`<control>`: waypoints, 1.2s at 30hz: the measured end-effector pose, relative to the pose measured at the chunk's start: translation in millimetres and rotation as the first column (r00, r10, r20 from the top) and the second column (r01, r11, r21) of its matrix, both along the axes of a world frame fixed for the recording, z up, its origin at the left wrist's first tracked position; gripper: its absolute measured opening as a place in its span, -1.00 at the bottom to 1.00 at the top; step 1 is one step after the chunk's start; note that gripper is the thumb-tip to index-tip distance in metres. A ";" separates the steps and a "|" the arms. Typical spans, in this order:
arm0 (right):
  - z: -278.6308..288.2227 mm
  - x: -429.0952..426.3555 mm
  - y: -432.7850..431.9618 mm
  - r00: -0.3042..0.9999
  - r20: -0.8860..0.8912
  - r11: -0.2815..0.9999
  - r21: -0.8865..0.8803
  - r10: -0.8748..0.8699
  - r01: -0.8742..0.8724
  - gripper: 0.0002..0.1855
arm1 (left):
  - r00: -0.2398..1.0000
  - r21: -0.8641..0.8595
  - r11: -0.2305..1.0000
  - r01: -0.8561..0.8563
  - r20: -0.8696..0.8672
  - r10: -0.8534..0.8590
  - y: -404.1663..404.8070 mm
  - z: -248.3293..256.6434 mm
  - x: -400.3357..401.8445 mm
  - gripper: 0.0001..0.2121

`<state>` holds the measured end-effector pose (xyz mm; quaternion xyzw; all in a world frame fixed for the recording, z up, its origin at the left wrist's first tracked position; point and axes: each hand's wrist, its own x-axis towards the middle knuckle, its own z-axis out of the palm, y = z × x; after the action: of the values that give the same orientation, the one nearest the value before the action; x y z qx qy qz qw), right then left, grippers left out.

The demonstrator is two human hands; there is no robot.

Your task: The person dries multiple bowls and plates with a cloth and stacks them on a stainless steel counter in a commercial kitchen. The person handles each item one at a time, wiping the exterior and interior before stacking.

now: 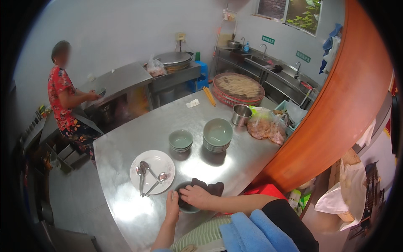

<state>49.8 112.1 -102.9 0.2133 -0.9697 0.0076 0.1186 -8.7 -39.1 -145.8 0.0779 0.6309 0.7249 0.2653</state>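
Note:
Close in front of me on the steel table (126, 141), a green-grey bowl (190, 210) is held between my hands. My left hand (172, 203) grips its left side, thumb at the rim. Inside the bowl, my right hand (197, 199) presses a dark brown cloth (215, 188), part of which hangs over the far rim. To the left lies a white plate (157, 155) with several metal spoons (151, 170). Beyond are a short stack of small green bowls (181, 139) and a taller stack of larger ones (218, 134).
At the far end stand a round red tray of pale food strips (238, 87), a steel pot (241, 114) and plastic bags of food (263, 126). An orange wooden partition (315, 126) borders the right. Another person (64, 100) stands at the left counter, holding a bowl.

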 end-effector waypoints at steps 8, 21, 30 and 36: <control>19.4 -15.8 -24.5 0.784 0.614 0.929 -0.234 -0.086 0.285 -0.75 | 0.907 -0.215 0.945 -0.245 -0.394 0.146 1.1 -41.7 -13.3 -0.54; 28.9 -2.0 -21.7 0.771 0.636 0.826 -0.452 0.033 0.337 -0.45 | 0.980 -0.135 0.989 0.063 0.195 -0.035 -24.7 22.3 -9.8 -0.41; 19.8 5.4 42.5 0.713 0.446 -0.291 -0.696 0.541 0.656 -0.24 | 0.840 0.638 0.756 0.145 0.324 -0.435 -58.6 13.0 2.9 -0.44; 15.3 7.0 41.4 0.716 0.672 -0.392 -0.618 0.187 0.682 -0.38 | 0.914 0.650 0.756 0.081 0.255 -0.317 -39.5 52.5 4.8 -0.45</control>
<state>56.8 153.5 -87.6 -0.2447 -0.5458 0.8005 -0.0379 -3.9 -78.6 -93.4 0.0994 0.2839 0.8617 0.4087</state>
